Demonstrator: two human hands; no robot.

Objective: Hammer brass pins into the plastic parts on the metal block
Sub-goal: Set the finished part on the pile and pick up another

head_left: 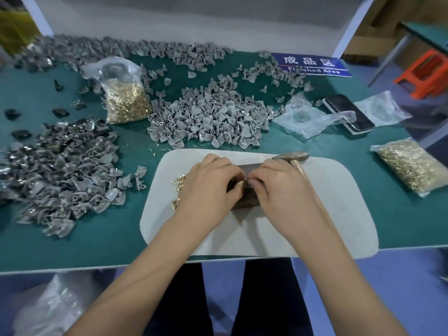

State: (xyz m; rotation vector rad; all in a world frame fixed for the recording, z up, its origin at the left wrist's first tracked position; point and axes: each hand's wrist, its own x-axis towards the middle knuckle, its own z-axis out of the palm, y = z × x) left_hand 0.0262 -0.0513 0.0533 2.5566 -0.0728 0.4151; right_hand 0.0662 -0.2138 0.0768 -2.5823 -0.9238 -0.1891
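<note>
Brass pins (180, 187) loose beside block; 2 bags (126, 103) hold more.

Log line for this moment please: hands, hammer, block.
left hand: pinching at block top | right hand: pinching there too | metal block: on white mat | hammer: lying beside right hand, ungripped | phase: seating pin

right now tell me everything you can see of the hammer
The hammer lies on the pale mat, just beyond and to the right of the dark metal block. Its dull grey metal head shows past the right hand, lying crosswise with a rounded end to the right. A light wooden handle runs from the head toward the person, mostly hidden under that hand and wrist. Whether the hand grips it cannot be told.
</note>
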